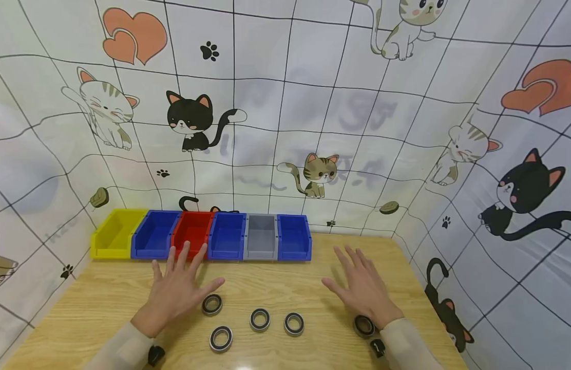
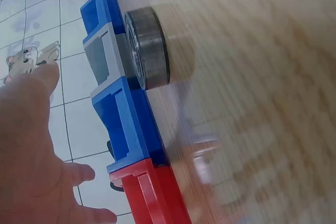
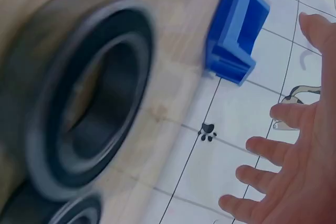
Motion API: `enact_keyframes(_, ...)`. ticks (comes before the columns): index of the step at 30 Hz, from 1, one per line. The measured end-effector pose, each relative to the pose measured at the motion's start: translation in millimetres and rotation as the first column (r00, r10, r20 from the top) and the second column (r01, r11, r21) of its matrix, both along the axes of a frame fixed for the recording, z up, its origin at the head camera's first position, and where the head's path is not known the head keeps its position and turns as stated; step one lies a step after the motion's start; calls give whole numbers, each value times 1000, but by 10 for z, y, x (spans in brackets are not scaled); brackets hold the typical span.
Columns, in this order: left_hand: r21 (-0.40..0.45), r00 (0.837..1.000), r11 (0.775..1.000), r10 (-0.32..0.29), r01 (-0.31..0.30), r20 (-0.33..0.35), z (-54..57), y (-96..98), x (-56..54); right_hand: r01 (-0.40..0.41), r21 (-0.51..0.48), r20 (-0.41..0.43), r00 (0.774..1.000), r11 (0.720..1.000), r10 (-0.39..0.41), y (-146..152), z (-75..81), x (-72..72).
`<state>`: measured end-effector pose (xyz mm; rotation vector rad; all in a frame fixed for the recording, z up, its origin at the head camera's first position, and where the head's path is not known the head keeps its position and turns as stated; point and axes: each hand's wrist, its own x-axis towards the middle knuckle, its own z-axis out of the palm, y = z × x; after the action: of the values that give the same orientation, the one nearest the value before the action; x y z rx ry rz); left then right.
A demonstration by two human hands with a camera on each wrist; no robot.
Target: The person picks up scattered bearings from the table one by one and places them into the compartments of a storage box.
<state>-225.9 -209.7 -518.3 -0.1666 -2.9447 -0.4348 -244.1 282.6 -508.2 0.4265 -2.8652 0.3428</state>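
Observation:
My left hand is held over the wooden table with its fingers spread, its fingertips overlapping the red bin in the head view. Beside its thumb lies a ball bearing, a dark-sealed steel ring. Nearer to me is a second bearing, and two more, a bearing and another bearing, lie between the hands. My right hand also has spread fingers and holds nothing. By its wrist is a bearing, which looms large in the right wrist view.
A row of bins runs along the table's back edge: a yellow bin, a blue bin, the red one, another blue bin, a grey bin and a blue bin at the right end. A cat-print cloth hangs behind and at both sides.

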Motion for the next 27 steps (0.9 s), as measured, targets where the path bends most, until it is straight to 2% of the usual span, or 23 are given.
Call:
enact_keyframes(8, 52, 999, 998, 44, -44, 17, 55, -108, -174, -15, -90, 68, 997, 996, 21, -234, 59, -187)
enact_keyframes(17, 125, 991, 984, 124, -128, 40, -7, -359, -378, -43, -198, 119, 991, 979, 68, -601, 74, -472)
enact_keyframes(22, 157, 989, 977, 134, -141, 55, -2, -420, -451, -43, -229, 127, 989, 972, 74, -747, 86, -630)
enact_keyframes(27, 169, 990, 976, 127, -137, 67, -10, -455, -495, -33, -213, 133, 989, 977, 62, -844, 60, -755)
